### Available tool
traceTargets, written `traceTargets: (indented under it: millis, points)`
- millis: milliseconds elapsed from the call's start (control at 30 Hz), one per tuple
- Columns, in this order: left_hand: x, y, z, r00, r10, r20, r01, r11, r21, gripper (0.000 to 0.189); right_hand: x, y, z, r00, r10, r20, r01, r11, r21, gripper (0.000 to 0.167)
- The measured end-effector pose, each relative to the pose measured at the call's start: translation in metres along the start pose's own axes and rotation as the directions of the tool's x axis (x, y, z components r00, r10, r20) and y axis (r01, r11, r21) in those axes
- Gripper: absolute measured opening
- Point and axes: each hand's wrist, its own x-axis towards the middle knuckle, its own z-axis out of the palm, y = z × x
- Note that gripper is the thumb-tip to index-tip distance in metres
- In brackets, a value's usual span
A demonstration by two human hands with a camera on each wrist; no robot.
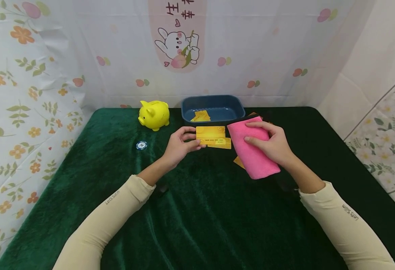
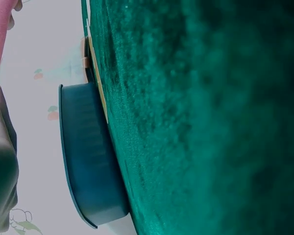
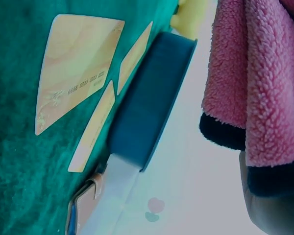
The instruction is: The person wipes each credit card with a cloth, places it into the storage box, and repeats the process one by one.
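Left hand [image 1: 181, 144] grip: pinching yellow rectangular card [image 1: 211, 132]; right hand [image 1: 276, 144]: half-closed on folded pink fleece cloth [image 1: 251, 157], 3–4 o'clock. Edge-only pinch likely best.

Tray [image 1: 229, 113] stands at rear of worktop [image 1: 190, 225], cards [image 1: 201, 116] inside; piggy bank [image 1: 155, 115] left of tray, chip [image 1: 141, 145] before bank; cloth [image 1: 256, 157] front-right.

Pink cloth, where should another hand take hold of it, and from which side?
Probably by the lower left edge of the pink cloth, coming from the left: that edge is uncovered, while the right hand grips the upper right part. Its fleecy folds should pinch easily.
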Motion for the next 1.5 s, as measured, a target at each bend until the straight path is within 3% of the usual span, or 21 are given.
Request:
traceTargets:
  millis: [667,1067,1500]
  points:
    - [-0.001,-0.001,0.001,0.998,-0.028,0.056,0.031,0.998,-0.054,0.034,-0.003,0.003,0.017,0.997,-0.014,0.070,0.014,1.000,-0.003,0.037]
    - [-0.002,0.001,0.003,0.996,-0.037,0.086,0.048,0.990,-0.130,0.036,-0.004,0.005,0.016,0.998,-0.029,0.064,0.031,0.999,-0.020,0.037]
    - [-0.003,-0.002,0.006,0.994,0.000,0.110,0.003,1.000,-0.030,0.036,-0.003,0.004,0.015,0.998,-0.051,0.048,0.053,0.997,-0.054,0.038]
